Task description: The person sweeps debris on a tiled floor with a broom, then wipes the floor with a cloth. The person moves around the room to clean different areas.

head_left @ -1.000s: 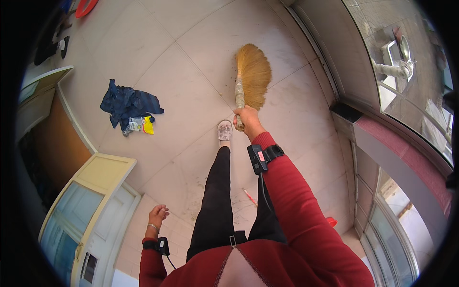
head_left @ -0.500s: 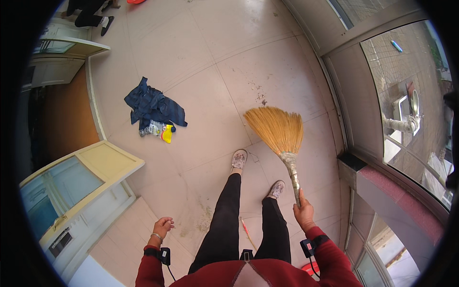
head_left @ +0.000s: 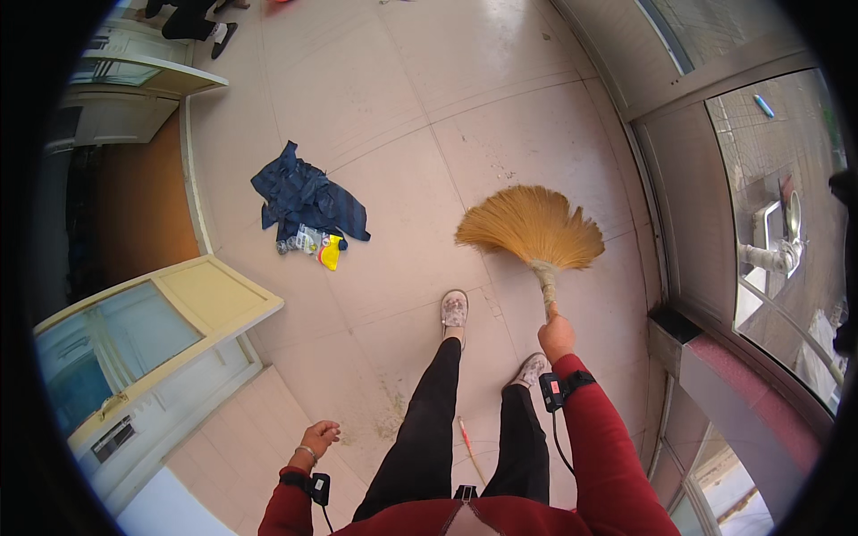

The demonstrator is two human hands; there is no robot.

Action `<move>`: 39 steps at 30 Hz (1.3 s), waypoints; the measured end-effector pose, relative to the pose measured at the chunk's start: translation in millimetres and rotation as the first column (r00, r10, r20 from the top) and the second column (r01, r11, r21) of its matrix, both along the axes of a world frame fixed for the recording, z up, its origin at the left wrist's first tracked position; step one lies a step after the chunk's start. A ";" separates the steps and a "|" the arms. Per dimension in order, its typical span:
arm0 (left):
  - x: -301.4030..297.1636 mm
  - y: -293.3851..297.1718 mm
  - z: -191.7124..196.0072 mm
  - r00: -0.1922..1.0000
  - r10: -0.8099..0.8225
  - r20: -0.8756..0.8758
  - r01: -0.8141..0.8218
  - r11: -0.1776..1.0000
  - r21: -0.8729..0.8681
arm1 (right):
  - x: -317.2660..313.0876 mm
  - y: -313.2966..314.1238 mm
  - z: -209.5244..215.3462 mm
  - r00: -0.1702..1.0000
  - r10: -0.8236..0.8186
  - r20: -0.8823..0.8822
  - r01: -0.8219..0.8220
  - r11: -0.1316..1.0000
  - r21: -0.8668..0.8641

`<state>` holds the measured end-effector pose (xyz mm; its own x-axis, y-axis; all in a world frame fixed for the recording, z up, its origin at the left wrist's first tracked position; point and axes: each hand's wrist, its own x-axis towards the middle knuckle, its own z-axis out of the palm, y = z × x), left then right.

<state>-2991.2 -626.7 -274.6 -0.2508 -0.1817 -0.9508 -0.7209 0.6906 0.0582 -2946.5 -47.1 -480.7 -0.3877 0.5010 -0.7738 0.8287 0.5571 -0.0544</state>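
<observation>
My right hand [head_left: 556, 337] is wrapped around the handle of a straw broom [head_left: 534, 230]. The bristles are fanned wide on the tiled floor, ahead and to the right of my feet. Beyond the bristle edge lie small dark crumbs of dirt [head_left: 502, 170]. My left hand [head_left: 321, 436] hangs low at the left with nothing in it, its fingers loosely bent and a bracelet on the wrist. Greenish dusty debris [head_left: 388, 406] lies on the floor beside my left leg.
A dark blue cloth heap [head_left: 308, 198] lies ahead left, with a yellow and clear package [head_left: 329, 252] against it. Cream doors [head_left: 214, 295] stand open at the left. A windowed wall [head_left: 679, 170] runs along the right. A thin stick [head_left: 466, 438] lies between my legs. Another person's leg [head_left: 201, 22] shows far left.
My right arm has reached farther forward with the broom. Its bristles have spread wider and shifted right, covering part of the dirt's former place. My left hand has lowered slightly.
</observation>
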 end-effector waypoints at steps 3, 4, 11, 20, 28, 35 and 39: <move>-53.5 3.0 7.7 0.990 0.079 -0.119 -0.074 0.996 0.043 | -89.7 18.0 10.9 0.995 0.011 -0.095 -0.008 0.999 0.036; -64.5 4.1 13.8 0.988 0.090 -0.122 -0.083 0.995 0.055 | -110.6 27.1 17.8 0.995 0.023 -0.102 -0.017 0.998 0.060; -128.8 -20.1 31.4 0.975 0.147 -0.169 -0.139 0.989 0.059 | -183.0 50.2 80.7 0.957 0.151 -0.246 -0.127 0.986 0.113; -132.7 -16.6 40.2 0.984 0.169 -0.048 -0.170 0.985 -0.022 | -87.6 -3.9 103.1 0.985 0.143 0.101 -0.141 0.989 -0.035; -188.5 97.7 52.2 0.982 0.106 -0.153 -0.112 0.993 -0.028 | -210.6 117.9 58.8 0.981 0.088 -0.173 -0.097 0.994 -0.047; -235.1 220.4 79.3 0.990 0.090 -0.104 -0.096 0.993 -0.062 | -116.3 258.7 183.4 0.669 -0.736 -0.106 0.638 0.641 -0.428; -250.0 259.7 77.5 0.992 0.087 -0.088 -0.093 0.994 -0.065 | -88.5 321.5 162.5 0.073 -0.997 0.020 0.904 0.058 -0.425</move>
